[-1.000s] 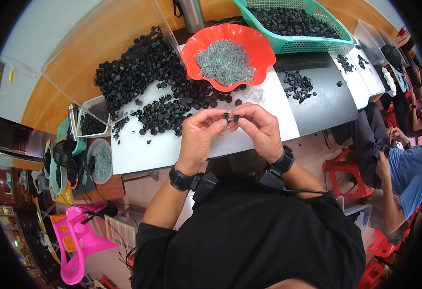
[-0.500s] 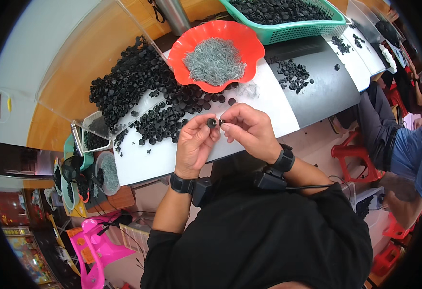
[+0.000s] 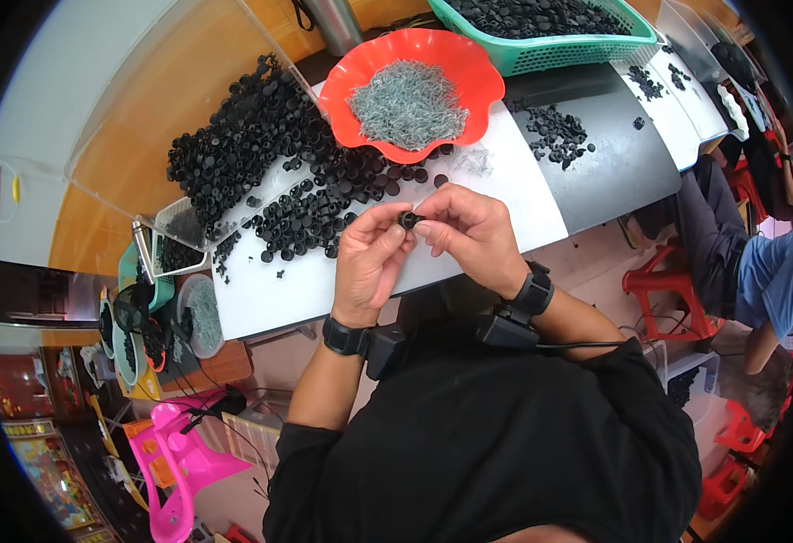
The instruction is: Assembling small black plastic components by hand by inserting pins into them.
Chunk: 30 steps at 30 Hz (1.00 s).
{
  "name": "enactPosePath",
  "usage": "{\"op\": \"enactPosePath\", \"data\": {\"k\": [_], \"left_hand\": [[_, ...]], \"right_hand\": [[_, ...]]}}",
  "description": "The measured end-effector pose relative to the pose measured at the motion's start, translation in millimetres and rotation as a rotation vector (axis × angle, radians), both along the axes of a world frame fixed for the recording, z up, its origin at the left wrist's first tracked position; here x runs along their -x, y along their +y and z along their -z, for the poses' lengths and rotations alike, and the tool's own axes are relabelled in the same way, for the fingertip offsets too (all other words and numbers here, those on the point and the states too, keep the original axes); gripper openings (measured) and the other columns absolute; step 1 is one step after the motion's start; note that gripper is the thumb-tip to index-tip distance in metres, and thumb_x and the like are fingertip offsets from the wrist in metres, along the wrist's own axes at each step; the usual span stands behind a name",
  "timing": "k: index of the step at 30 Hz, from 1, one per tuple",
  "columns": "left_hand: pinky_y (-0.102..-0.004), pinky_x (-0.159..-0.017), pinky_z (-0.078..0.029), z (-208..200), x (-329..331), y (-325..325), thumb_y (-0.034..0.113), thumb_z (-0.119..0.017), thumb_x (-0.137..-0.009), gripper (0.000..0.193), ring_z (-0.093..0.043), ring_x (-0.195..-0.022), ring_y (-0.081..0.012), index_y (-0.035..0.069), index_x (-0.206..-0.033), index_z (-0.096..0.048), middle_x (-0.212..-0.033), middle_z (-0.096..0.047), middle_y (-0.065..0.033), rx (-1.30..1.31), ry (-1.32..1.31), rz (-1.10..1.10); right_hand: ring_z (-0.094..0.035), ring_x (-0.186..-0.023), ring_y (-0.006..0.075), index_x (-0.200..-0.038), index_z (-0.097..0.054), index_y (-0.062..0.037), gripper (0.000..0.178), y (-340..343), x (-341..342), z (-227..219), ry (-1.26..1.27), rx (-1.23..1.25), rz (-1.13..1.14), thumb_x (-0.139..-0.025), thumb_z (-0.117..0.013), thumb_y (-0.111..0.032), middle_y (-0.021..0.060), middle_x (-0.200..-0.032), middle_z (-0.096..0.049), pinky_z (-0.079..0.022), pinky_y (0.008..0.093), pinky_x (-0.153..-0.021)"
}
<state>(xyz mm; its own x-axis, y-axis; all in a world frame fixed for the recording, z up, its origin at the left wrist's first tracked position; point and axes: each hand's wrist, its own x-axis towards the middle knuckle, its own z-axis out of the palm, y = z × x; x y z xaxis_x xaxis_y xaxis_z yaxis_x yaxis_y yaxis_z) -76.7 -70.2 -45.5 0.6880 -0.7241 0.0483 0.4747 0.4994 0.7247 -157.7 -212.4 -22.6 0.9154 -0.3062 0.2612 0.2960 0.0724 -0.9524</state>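
Observation:
My left hand (image 3: 369, 264) pinches a round black plastic cap (image 3: 406, 220) between thumb and fingertips, its hollow side showing. Fingertips of my right hand (image 3: 473, 237) close on a small black piece right against the cap; that piece is mostly hidden by the fingers. Both hands are held together over the front edge of the white tabletop (image 3: 514, 195). Just beyond them lies a heap of black round caps (image 3: 297, 222), some turned up and some down. A red wavy-rimmed bowl (image 3: 337, 100) of fine silvery metal pieces stands behind my hands.
A green basket (image 3: 550, 60) full of black parts stands at the back. Small black parts (image 3: 557, 134) lie on a dark sheet (image 3: 609, 172) at right. A clear plastic panel (image 3: 134, 136) rises at left. A person in blue sits to the right, near a red stool (image 3: 663, 294).
My right hand has moved slightly left, bringing its small black piece from just apart to against the cap. My left hand has risen a little and still holds the cap.

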Motion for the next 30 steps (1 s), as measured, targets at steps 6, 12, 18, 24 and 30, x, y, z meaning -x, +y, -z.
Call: {"op": "enactPosePath", "data": {"k": [6,12,18,24,30], "left_hand": [[-0.0249,-0.073,-0.046,2,1,-3,-0.003,-0.059,-0.085,0.025,-0.053,-0.077,-0.0114,-0.004,-0.11,-0.059,-0.091,-0.061,-0.0065,-0.063,-0.035,-0.046],[-0.024,-0.073,-0.047,1,2,-3,-0.003,-0.059,-0.085,0.025,-0.056,-0.077,-0.0112,-0.004,-0.11,-0.06,-0.091,-0.063,-0.0072,-0.069,-0.034,-0.044],[-0.0233,-0.072,-0.048,0,4,-5,-0.005,-0.058,-0.084,0.023,-0.057,-0.077,-0.0112,-0.005,-0.107,-0.062,-0.094,-0.061,-0.0069,-0.096,-0.111,-0.078],[-0.0234,-0.07,-0.047,0,6,-9,-0.009,-0.057,-0.082,0.023,-0.055,-0.075,-0.0114,-0.005,-0.104,-0.064,-0.092,-0.057,-0.0055,-0.144,-0.25,-0.143],[-0.0224,-0.067,-0.046,-2,13,-10,-0.01,-0.057,-0.082,0.024,-0.055,-0.073,-0.0108,-0.003,-0.103,-0.065,-0.09,-0.056,-0.0048,-0.251,-0.384,-0.239]], "right_hand": [[-0.06,-0.064,0.0085,-0.089,-0.061,0.0024,0.007,1,0,5,-0.012,-0.133,-0.017,-0.082,-0.062,0.002,0.0044,-0.076,-0.061,-0.05,0.0214,-0.053],[-0.06,-0.063,0.0109,-0.091,-0.059,0.0037,0.007,-1,0,10,0.072,-0.3,-0.055,-0.084,-0.06,0.002,0.0078,-0.075,-0.062,-0.053,0.0235,-0.053],[-0.06,-0.062,0.0116,-0.089,-0.058,0.0042,0.006,-7,-1,13,0.103,-0.326,-0.099,-0.083,-0.06,0.004,0.0086,-0.074,-0.061,-0.054,0.0247,-0.052],[-0.06,-0.061,0.0117,-0.086,-0.058,0.0039,0.005,-10,-2,13,0.086,-0.284,-0.111,-0.082,-0.061,0.005,0.0086,-0.073,-0.061,-0.053,0.0245,-0.05],[-0.06,-0.06,0.0116,-0.084,-0.058,0.0035,0.004,-11,-3,6,0.164,-0.263,-0.062,-0.082,-0.061,0.006,0.0082,-0.071,-0.061,-0.053,0.0242,-0.049]]}}
